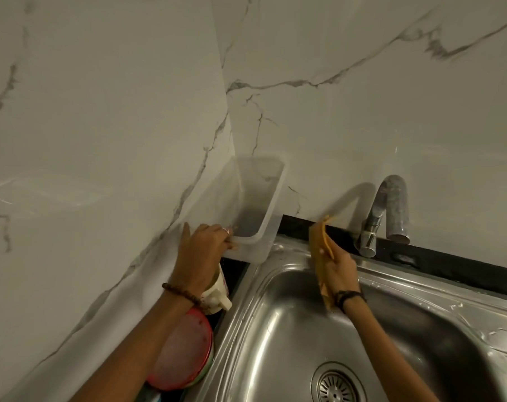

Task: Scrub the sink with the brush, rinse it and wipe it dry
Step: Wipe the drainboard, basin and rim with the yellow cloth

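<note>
The steel sink (438, 288) fills the lower right, with its drain strainer (337, 385) at the bottom edge. My right hand (337, 269) grips an orange cloth (321, 242) and holds it against the sink's back rim and the black ledge behind it. My left hand (201, 248) holds the near edge of a translucent plastic container (261, 204), which is tilted up in the wall corner, left of the sink. No brush is in view.
A curved metal tap (391, 210) stands on the black ledge (449, 262) right of the cloth. A white spray bottle (217, 294) and a red round lid (185, 355) lie left of the sink under my left arm. Marble walls close in at left and behind.
</note>
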